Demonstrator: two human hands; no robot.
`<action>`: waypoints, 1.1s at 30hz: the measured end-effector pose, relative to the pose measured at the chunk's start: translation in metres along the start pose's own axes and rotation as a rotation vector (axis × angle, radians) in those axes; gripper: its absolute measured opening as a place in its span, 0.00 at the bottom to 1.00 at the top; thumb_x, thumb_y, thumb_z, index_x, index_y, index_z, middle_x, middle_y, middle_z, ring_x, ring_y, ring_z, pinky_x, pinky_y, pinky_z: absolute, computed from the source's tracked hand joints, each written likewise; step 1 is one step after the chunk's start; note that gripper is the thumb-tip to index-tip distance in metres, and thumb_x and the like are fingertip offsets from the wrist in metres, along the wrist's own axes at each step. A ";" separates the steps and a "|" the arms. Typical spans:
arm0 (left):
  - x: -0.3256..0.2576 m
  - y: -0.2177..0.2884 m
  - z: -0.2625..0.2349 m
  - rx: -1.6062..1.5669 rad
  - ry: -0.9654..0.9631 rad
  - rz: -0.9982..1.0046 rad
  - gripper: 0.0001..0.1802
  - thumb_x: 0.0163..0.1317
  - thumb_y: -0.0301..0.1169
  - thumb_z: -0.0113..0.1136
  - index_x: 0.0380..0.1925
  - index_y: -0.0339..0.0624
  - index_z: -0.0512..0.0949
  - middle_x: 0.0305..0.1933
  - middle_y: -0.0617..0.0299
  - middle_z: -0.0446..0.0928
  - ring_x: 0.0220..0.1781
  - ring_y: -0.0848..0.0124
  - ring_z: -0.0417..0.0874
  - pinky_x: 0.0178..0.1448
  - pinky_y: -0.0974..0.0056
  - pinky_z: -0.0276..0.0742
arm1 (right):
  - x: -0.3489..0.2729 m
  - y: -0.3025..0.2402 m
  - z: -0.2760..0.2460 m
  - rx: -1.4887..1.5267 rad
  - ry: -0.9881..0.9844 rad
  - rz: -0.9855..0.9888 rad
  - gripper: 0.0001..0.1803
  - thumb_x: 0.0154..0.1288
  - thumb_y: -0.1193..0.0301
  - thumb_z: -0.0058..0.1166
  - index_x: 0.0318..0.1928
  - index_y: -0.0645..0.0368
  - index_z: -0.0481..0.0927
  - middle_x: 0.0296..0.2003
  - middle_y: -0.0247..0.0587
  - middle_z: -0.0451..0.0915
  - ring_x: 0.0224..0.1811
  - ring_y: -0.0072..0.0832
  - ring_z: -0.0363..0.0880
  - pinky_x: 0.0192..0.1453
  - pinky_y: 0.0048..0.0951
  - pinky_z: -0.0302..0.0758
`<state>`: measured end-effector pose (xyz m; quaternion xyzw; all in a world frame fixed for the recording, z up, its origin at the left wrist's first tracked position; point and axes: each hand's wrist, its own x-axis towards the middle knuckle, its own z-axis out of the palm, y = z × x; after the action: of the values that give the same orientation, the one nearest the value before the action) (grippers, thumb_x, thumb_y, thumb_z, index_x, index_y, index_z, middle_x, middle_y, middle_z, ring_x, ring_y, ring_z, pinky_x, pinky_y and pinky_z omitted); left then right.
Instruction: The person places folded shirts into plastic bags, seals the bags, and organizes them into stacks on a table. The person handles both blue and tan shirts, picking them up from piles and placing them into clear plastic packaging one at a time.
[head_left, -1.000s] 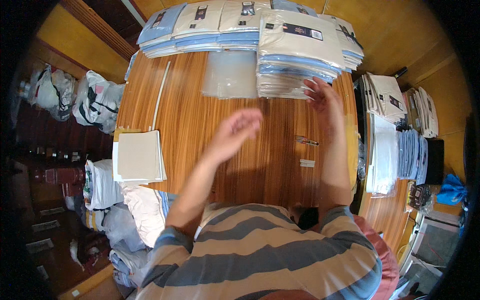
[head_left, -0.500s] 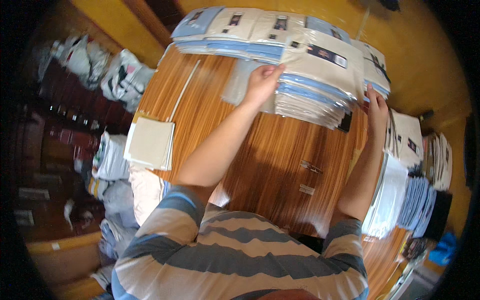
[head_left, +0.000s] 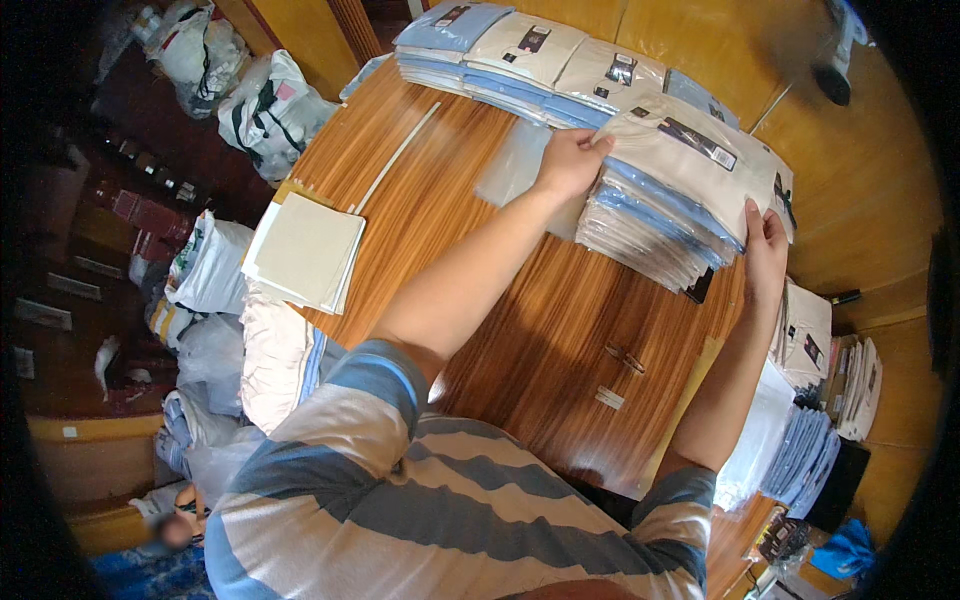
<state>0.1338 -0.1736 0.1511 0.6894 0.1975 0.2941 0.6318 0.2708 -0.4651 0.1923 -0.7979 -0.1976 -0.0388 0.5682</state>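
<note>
Left hand grips the near-left corner of the tall stack of bagged shirts, fingers curled over its top edge; right hand clasps the stack's right side, fingers wrapped on. Stack sits at the far right edge of the wooden table. Judgement: squaring it wants even pressure from both sides, since the slippery bags fan out low down.

Head view, packaging: top bag cream with a dark rectangular label; blue and cream layers below. Row of similar packs along far edge. Empty clear bag lies flat beside left hand. Cream sheets at left edge.
</note>
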 end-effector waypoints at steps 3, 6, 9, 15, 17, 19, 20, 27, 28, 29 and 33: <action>-0.007 0.013 -0.027 -0.138 -0.051 -0.078 0.18 0.67 0.35 0.66 0.48 0.29 0.83 0.39 0.56 0.86 0.39 0.71 0.85 0.40 0.67 0.80 | -0.046 -0.062 0.022 0.042 0.060 -0.038 0.20 0.73 0.56 0.59 0.39 0.63 0.80 0.25 0.24 0.72 0.25 0.12 0.61 0.28 0.19 0.55; -0.028 0.012 -0.080 -0.323 -0.085 -0.139 0.20 0.69 0.34 0.64 0.54 0.29 0.79 0.46 0.56 0.84 0.44 0.70 0.84 0.42 0.68 0.84 | -0.090 -0.092 0.057 0.177 0.057 -0.084 0.14 0.75 0.62 0.58 0.44 0.62 0.79 0.28 0.22 0.74 0.27 0.12 0.65 0.29 0.18 0.59; -0.048 0.005 -0.143 -0.450 -0.107 -0.209 0.22 0.71 0.34 0.62 0.58 0.31 0.76 0.51 0.55 0.81 0.47 0.68 0.84 0.46 0.64 0.88 | -0.147 -0.117 0.105 0.253 0.047 -0.077 0.10 0.75 0.67 0.57 0.49 0.61 0.78 0.33 0.25 0.77 0.30 0.13 0.70 0.34 0.17 0.66; -0.081 -0.056 -0.283 -0.360 -0.174 -0.457 0.16 0.73 0.32 0.58 0.57 0.37 0.77 0.51 0.56 0.80 0.50 0.67 0.84 0.49 0.58 0.88 | -0.289 -0.088 0.236 0.348 -0.054 0.164 0.16 0.76 0.69 0.55 0.58 0.63 0.74 0.48 0.33 0.79 0.48 0.20 0.75 0.53 0.23 0.72; -0.083 -0.114 -0.305 -0.195 -0.214 -0.544 0.16 0.72 0.31 0.57 0.56 0.38 0.77 0.49 0.57 0.80 0.48 0.67 0.84 0.48 0.58 0.88 | -0.348 -0.066 0.278 0.527 -0.042 0.471 0.17 0.76 0.68 0.56 0.59 0.62 0.73 0.49 0.34 0.79 0.51 0.22 0.76 0.55 0.25 0.73; -0.085 -0.139 -0.315 0.076 -0.376 -0.616 0.16 0.70 0.29 0.57 0.55 0.37 0.77 0.48 0.57 0.81 0.46 0.67 0.84 0.45 0.58 0.88 | -0.418 0.012 0.302 0.614 -0.122 0.717 0.19 0.75 0.67 0.57 0.60 0.63 0.73 0.50 0.38 0.80 0.52 0.25 0.79 0.56 0.28 0.77; -0.089 -0.153 -0.325 0.144 -0.438 -0.585 0.16 0.66 0.28 0.58 0.52 0.34 0.79 0.45 0.54 0.82 0.45 0.66 0.84 0.47 0.59 0.86 | -0.426 -0.005 0.307 0.591 -0.134 0.810 0.19 0.75 0.67 0.57 0.59 0.64 0.73 0.49 0.40 0.81 0.51 0.27 0.80 0.54 0.29 0.78; -0.058 -0.178 -0.319 0.301 -0.539 -0.146 0.16 0.63 0.28 0.59 0.50 0.33 0.81 0.50 0.44 0.83 0.54 0.53 0.84 0.60 0.56 0.77 | -0.433 -0.061 0.309 0.440 -0.260 1.164 0.25 0.75 0.57 0.56 0.58 0.66 0.74 0.49 0.50 0.82 0.47 0.38 0.86 0.47 0.34 0.84; -0.052 -0.177 -0.315 0.330 -0.530 -0.160 0.17 0.63 0.28 0.59 0.51 0.34 0.81 0.50 0.44 0.83 0.55 0.53 0.83 0.60 0.56 0.77 | -0.431 -0.066 0.308 0.446 -0.235 1.175 0.26 0.75 0.55 0.55 0.58 0.66 0.73 0.49 0.51 0.82 0.46 0.38 0.86 0.47 0.34 0.85; -0.047 -0.175 -0.313 0.342 -0.548 -0.173 0.17 0.63 0.28 0.59 0.51 0.33 0.81 0.50 0.44 0.83 0.55 0.53 0.84 0.59 0.56 0.77 | -0.429 -0.072 0.309 0.450 -0.211 1.185 0.27 0.75 0.54 0.54 0.59 0.66 0.73 0.49 0.52 0.82 0.46 0.39 0.86 0.47 0.35 0.85; -0.036 -0.171 -0.312 0.388 -0.596 -0.141 0.18 0.63 0.29 0.59 0.51 0.33 0.80 0.48 0.46 0.84 0.49 0.55 0.86 0.55 0.55 0.79 | -0.418 -0.077 0.319 0.449 -0.084 1.107 0.30 0.73 0.51 0.57 0.58 0.68 0.73 0.46 0.52 0.82 0.44 0.37 0.86 0.45 0.34 0.85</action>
<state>-0.0802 0.0602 -0.0142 0.8366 0.1039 -0.0068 0.5378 -0.1932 -0.2633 0.0290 -0.6434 0.2219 0.3372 0.6505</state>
